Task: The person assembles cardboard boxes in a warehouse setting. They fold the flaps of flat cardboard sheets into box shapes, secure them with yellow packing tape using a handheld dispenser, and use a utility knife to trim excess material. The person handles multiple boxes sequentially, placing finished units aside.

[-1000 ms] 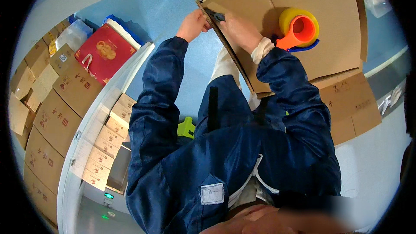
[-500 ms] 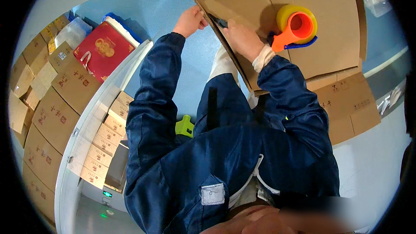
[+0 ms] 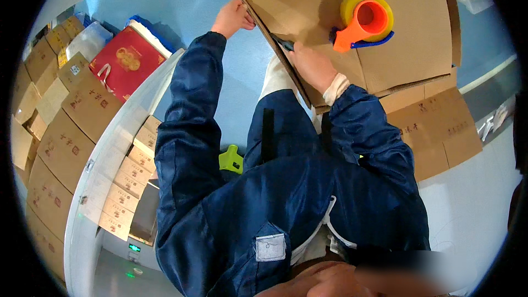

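Right hand (image 3: 312, 65) with dark cutter (image 3: 286, 44); farther along edge of carton (image 3: 368, 65)

Brown flat-topped cardboard box (image 3: 421, 38), 1 o'clock: even tan.
Dark slim hand-held tool (image 3: 287, 44), 12 o'clock: blackish grey.
Orange round-mouthed plastic tape dispenser (image 3: 351, 34), 1 o'clock: bright orange, blue-edged.
Yellow ring-shaped plastic tape roll (image 3: 348, 6), 1 o'clock: uniform yellow.
Red square-faced board carton (image 3: 128, 61), 10 o'clock: deep red, gold emblem.
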Available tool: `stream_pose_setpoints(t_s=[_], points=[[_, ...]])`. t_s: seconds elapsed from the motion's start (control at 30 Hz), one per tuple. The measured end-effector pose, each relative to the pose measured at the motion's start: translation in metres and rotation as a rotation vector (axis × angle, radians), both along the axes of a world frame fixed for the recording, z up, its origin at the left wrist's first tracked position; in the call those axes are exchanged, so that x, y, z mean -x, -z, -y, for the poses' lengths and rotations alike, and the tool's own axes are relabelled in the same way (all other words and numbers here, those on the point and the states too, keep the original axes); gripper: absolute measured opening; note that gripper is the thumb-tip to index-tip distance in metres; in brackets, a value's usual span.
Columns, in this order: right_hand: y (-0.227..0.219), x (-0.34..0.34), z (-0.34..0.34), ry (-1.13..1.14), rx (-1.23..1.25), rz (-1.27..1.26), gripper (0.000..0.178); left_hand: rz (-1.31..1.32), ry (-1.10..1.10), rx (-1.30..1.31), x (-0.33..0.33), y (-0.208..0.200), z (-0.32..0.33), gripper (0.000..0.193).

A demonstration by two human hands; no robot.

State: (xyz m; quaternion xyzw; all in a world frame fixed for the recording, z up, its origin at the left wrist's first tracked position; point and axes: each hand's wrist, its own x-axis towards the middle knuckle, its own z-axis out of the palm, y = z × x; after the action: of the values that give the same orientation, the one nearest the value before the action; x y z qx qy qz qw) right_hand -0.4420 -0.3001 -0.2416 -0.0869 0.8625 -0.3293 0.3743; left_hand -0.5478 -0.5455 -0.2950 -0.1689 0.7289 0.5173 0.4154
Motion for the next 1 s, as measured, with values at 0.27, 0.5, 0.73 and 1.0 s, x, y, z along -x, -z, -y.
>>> stream_pose_setpoints(t_s=[0.27, 0.5, 0.73, 1.0], points=[[0.004, -0.052, -0.026, -0.016, -0.049, 0.011, 0.029, -0.014, -0.046, 0.024, -0.003, -0.001, -0.009, 0.027], [-0.003, -0.094, -0.049, -0.093, -0.063, 0.029, 0.028, 0.005, -0.158, -0.015, -0.012, 0.006, -0.010, 0.030], [-0.003, -0.140, -0.073, -0.100, -0.040, 0.051, 0.026, -0.027, -0.196, 0.033, -0.017, 0.013, -0.012, 0.029], [-0.006, -0.186, -0.102, -0.096, 0.055, -0.013, 0.022, -0.055, -0.213, 0.080, -0.017, 0.017, -0.002, 0.027]])
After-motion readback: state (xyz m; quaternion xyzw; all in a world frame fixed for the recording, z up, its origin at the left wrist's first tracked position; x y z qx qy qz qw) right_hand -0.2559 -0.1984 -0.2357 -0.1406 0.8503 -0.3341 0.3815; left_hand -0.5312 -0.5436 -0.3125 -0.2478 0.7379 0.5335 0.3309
